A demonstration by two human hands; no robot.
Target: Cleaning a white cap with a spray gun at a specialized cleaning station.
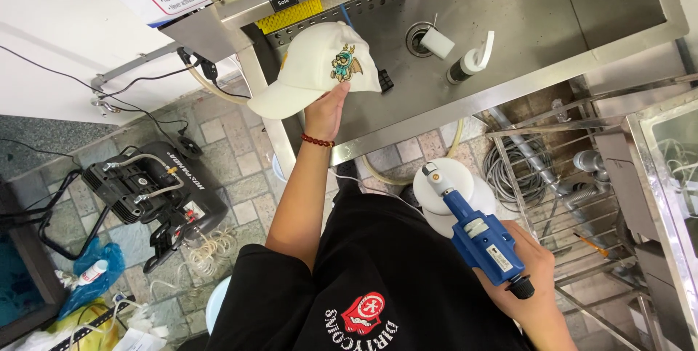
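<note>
A steel sink [538, 9] fills the upper right of the frame, its basin holding a small white block [437, 42] by the drain and a lying bottle [469, 62], with bare metal around them. At upper centre the left hand [325, 109] pinches the brim of a white cap [320, 67] over the sink's near-left edge. At lower right the right hand [527, 278] is wrapped around a blue spray gun [476, 231], clear of the sink.

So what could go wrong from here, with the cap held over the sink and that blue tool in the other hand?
1. The left hand pinches the white cap only at its back edge, so it could slip into the steel sink.
2. The right hand holds the blue power tool away from the basin; spray or drips might land on the cables and black compressor on the floor.
</note>
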